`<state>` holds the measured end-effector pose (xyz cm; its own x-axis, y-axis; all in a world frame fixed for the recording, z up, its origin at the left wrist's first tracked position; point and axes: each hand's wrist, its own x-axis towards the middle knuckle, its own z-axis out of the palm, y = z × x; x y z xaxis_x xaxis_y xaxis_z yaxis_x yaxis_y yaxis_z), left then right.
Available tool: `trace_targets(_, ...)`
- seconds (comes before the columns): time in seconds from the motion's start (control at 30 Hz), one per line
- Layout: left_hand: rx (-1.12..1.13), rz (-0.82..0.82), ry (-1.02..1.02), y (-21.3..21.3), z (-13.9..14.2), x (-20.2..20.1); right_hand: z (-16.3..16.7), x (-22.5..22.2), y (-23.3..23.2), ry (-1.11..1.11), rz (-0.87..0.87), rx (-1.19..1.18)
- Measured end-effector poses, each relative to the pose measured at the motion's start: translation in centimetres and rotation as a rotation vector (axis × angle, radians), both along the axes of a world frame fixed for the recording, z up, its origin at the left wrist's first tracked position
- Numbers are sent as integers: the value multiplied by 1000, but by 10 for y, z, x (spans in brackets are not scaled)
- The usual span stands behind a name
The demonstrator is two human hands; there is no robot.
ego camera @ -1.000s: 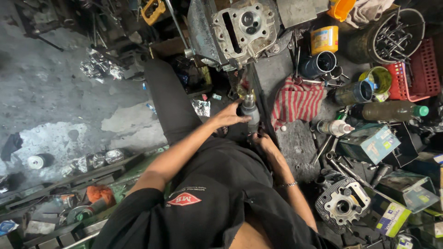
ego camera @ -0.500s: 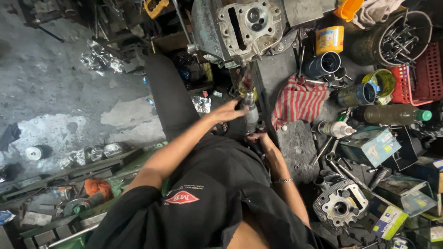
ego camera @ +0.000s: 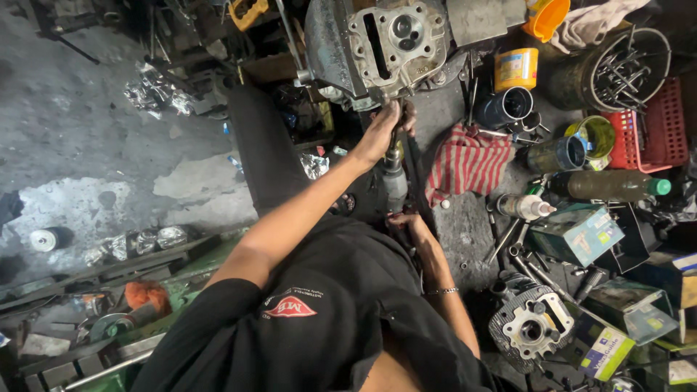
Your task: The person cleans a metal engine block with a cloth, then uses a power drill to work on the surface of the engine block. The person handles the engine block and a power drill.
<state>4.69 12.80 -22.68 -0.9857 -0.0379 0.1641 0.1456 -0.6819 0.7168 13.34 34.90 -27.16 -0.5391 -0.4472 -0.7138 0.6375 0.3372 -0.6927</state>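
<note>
Okay, upper centre of frame: grey cylinder head (ego camera: 396,33) clamped in a blue-grey vise (ego camera: 327,43), ports and valve seats facing the camera. Just below it, left hand (ego camera: 381,134) wrapped tight around the nose of a grey cylindrical power tool (ego camera: 394,185), fingers closed, knuckles almost touching the head's lower edge. Lower down at frame centre, right hand (ego camera: 406,221) closed around the tool's rear end, partly hidden by the black shirt; exact finger spread hard to tell. Tool body runs vertically in the picture, tip pointing up into the casting; bit itself not visible. Looks metal-bodied, stiff, moderately heavy and probably oily, so slippery; best gripped two-handed as shown, one hand near the nose for control, one on the rear barrel. Cylinder head likely heavy, rigid, sharp-edged at the fins, with machined faces easy to scar; best lifted by its outer sides, not the sealing face. Right of the tool: red-and-white striped rag (ego camera: 468,163) lying flat on the dark bench (ego camera: 465,225). Further right: yellow can (ego camera: 516,69), green-capped bottle (ego camera: 610,186) on its side, red basket (ego camera: 657,127). Lower right: second cylinder head (ego camera: 531,327) among loose wrenches.
</note>
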Motion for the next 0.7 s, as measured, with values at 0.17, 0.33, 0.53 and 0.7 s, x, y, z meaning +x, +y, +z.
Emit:
trace_targets(0.17,5,39,-45,0,5,-2,-1,1,3,-141,-54,-41)
trace_targets(0.33,116,-46,-140,-2,7,2,-3,2,4,-75,-54,-53)
trace_targets(0.53,184,-63,-147,2,-6,-8,-6,2,4,-6,-8,-33)
trace_targets(0.7,220,-77,-247,5,-18,-19,-5,1,5,-113,-94,-71)
